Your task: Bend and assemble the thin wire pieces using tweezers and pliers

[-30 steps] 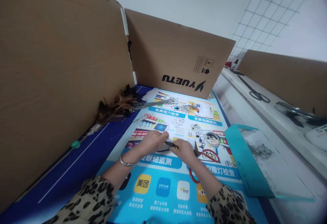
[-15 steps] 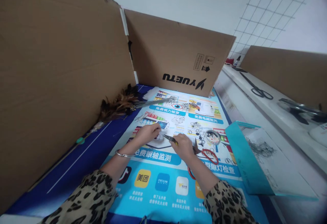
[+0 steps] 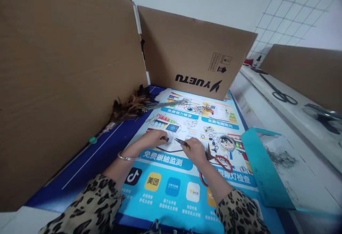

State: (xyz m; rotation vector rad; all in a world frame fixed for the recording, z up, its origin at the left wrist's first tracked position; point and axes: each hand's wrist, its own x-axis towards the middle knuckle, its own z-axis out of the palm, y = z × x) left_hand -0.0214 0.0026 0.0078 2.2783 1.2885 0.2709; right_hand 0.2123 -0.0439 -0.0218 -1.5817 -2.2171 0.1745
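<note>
My right hand (image 3: 197, 151) is closed round small yellow-handled pliers (image 3: 182, 142), whose dark tips point left. My left hand (image 3: 154, 138) lies just left of those tips, its fingers pinched on a tiny dark piece I cannot make out. A silver bangle (image 3: 127, 156) sits on my left wrist. Both hands rest on a blue printed poster (image 3: 171, 187) that covers the table. Loose small metal rings and clasps (image 3: 211, 137) lie scattered on the poster beyond my right hand. Both forearms wear leopard-print sleeves.
Cardboard walls (image 3: 64, 77) enclose the left and the back. A brown feather bundle (image 3: 130, 106) lies by the left wall. A round cartoon tin (image 3: 227, 142) and red rings (image 3: 223, 162) sit right of my hands. A teal tray (image 3: 269, 170) holds metal bits. Scissors (image 3: 280, 93) lie on the right ledge.
My two hands have drawn slightly apart, the pliers tips now clear of my left fingers. The view has shifted a little to the left.
</note>
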